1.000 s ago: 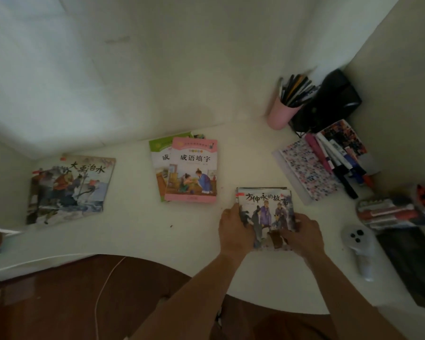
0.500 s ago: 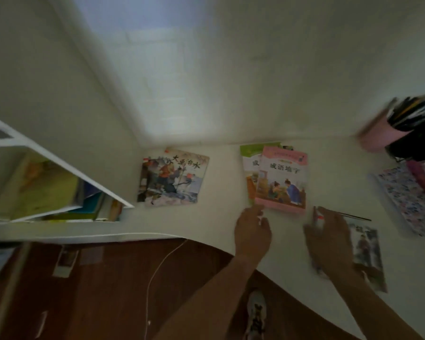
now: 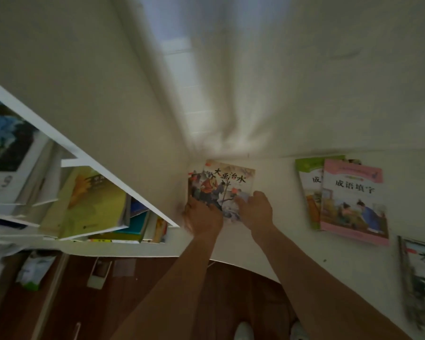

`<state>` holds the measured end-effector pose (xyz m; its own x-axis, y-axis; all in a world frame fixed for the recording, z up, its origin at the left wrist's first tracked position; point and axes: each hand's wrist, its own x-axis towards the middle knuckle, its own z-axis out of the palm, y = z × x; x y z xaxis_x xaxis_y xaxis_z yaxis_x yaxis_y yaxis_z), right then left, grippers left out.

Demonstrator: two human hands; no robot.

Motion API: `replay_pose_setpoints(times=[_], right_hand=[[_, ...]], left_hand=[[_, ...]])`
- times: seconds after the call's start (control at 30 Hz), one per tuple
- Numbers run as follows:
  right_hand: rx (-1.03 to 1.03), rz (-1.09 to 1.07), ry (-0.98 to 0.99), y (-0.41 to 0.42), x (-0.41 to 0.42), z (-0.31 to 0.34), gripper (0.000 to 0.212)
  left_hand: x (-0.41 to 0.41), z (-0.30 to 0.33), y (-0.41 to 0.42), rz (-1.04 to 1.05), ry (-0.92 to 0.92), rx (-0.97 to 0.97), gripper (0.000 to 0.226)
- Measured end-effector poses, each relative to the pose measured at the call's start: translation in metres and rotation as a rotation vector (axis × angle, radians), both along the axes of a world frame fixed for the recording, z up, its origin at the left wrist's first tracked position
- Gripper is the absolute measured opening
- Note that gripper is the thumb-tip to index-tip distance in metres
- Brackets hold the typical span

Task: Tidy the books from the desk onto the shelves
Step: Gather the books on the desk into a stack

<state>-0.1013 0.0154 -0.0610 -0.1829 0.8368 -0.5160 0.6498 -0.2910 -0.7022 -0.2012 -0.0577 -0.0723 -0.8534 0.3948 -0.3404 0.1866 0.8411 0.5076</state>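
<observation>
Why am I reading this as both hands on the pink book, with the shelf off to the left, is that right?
Not quite. In the head view the left hand and right hand are on the picture book lying in the desk's corner, not the pink book, which lies untouched further right. The shelf is indeed to the left.
</observation>
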Motion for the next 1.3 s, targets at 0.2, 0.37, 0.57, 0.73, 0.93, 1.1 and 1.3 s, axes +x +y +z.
replay_pose_setpoints(times=[0.2, 0.37, 0.57, 0.73, 0.93, 1.1, 1.3], right_hand=[[-0.164, -0.220, 0.082, 0.021, 0.013, 0.001, 0.051], [-0.211, -0.144, 0.023, 0.017, 0.026, -0.006, 0.033], [-0.076, -0.006, -0.137, 0.003, 0.039, -0.005, 0.047], [-0.036, -0.031, -0.186, -0.015, 0.070, 0.004, 0.046], [-0.041, -0.133, -0.077, -0.038, 0.104, 0.001, 0.057], [0.052, -0.055, 0.009, -0.034, 0.132, 0.001, 0.066], [0.130, -0.107, 0.386, -0.012, 0.177, 0.027, 0.042]], left_hand=[[0.002, 0.004, -0.024, 0.045, -0.159, 0.016, 0.053], [0.009, -0.005, -0.022, 0.173, -0.257, 0.039, 0.065], [0.012, -0.004, -0.011, 0.220, -0.251, -0.002, 0.033], [0.032, 0.004, -0.017, 0.226, -0.348, 0.116, 0.021], [0.059, 0.015, -0.021, 0.292, -0.593, 0.176, 0.011], [0.082, 0.044, -0.029, 0.086, -0.690, 0.317, 0.018], [0.101, 0.060, -0.046, -0.314, -0.584, 0.612, 0.032]])
